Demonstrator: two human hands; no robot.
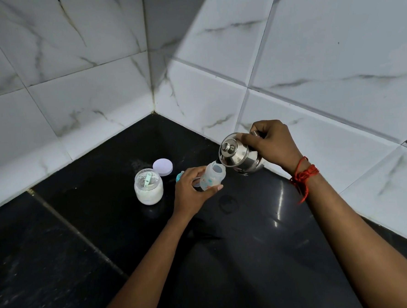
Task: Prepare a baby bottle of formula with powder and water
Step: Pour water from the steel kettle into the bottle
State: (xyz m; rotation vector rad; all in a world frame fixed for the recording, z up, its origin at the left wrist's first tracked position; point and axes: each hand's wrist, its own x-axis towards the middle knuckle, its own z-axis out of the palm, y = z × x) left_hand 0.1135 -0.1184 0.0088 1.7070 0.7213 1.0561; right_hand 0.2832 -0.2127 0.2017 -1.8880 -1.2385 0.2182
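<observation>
Corner of a kitchen counter. Countertop (60, 246) black, polished stone, glossy; bright streaks of reflected light near the right side. A pale grout seam (76, 230) runs diagonally across it from the left edge toward the near middle. Two walls meet at the far corner (151, 85). Both clad in large white marble-look tiles (333, 38) with grey veining, pale joints between. Left wall (49, 68) in softer shade; a dark diagonal shadow crosses the right wall's upper part. Corner joint looks stained, brownish.

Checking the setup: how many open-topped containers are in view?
2. The baby bottle is held in the left hand, and the powder jar stands on the counter left of it. None seems hidden.
</observation>
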